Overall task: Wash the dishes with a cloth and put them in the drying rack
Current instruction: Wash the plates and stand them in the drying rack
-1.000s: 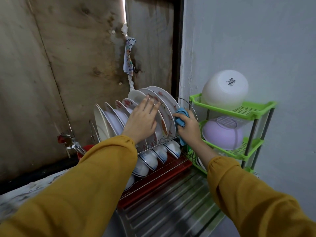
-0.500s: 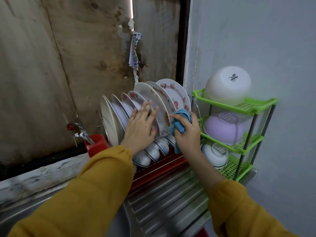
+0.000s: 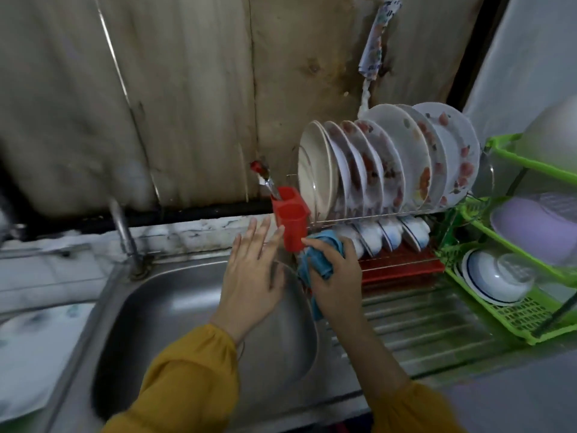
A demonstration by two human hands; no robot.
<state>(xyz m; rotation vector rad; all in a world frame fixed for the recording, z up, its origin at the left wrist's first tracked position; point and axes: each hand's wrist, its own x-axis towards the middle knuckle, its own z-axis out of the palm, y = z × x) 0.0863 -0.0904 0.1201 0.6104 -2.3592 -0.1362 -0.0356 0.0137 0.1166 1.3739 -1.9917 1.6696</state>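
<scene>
Centrally, the right grip is closed around a blue cloth, fingers and thumb curled about the bunched fabric, one tail of which hangs below the palm. It sits just in front of the left end of the drying rack, over the seam between basin and drainboard. The left grip is open and holds nothing, its fingers straight and spread above the far right rim of the sink; its fingertips lie near a red cutlery holder, though contact cannot be judged through the blur. Both forearms wear mustard sleeves.

The holder hangs on the rack's left end with utensil handles rising from it. Plates, white and mostly flower-patterned, stand on edge in the upper tier; bowls stand tilted in the lower tier above a red drip tray. A tap rises behind the basin. To the right, a green shelf unit carries upturned bowls on each level. A blurred plate lies on the desk left of the sink.
</scene>
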